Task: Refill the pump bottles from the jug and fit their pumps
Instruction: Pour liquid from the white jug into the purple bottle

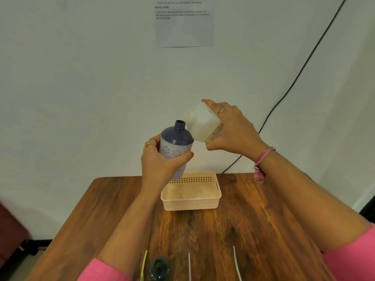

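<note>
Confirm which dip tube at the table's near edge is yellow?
The leftmost tube, just left of the dark pump head. The other two tubes, further right, are both white.

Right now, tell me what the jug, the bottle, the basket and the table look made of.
Jug: translucent whitish plastic, dull finish; pale contents show through its wall.
Bottle: opaque plastic, probably; matte blue top fading to pale, with a printed flower pattern and a moulded threaded neck.
Basket: peach moulded plastic; regular perforated walls.
Table: wood or wood-look laminate; brown grain, slight sheen. Which one is unclear.
</note>
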The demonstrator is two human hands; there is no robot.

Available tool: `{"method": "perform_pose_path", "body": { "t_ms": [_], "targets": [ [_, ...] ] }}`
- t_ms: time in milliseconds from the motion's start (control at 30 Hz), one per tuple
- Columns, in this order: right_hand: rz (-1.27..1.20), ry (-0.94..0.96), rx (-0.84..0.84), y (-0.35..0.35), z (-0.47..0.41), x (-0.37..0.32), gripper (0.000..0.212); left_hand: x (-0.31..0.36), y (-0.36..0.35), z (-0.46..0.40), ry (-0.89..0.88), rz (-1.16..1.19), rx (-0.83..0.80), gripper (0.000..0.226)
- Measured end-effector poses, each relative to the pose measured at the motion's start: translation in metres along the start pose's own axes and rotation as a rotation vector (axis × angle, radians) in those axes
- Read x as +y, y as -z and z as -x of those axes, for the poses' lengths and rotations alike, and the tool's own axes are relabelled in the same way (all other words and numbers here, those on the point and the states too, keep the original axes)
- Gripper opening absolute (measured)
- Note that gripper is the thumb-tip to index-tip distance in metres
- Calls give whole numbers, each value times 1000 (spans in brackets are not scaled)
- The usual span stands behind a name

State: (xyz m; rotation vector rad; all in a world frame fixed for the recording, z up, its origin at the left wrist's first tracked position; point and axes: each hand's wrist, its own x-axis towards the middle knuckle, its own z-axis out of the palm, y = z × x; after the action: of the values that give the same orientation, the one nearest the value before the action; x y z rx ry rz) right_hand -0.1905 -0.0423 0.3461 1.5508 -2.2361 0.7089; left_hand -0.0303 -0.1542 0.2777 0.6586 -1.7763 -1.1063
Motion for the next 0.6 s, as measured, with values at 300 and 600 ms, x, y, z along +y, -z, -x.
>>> {"method": "perform_pose_path", "body": {
  "t_ms": [300, 600],
  "targets": [
    [49, 44, -11, 2, -10, -5, 106, 2, 8, 0, 10, 12, 18, 74],
    [95, 86, -11, 4, -13, -7, 106, 0, 9, 2, 17, 37, 18, 75]
  ]
}}
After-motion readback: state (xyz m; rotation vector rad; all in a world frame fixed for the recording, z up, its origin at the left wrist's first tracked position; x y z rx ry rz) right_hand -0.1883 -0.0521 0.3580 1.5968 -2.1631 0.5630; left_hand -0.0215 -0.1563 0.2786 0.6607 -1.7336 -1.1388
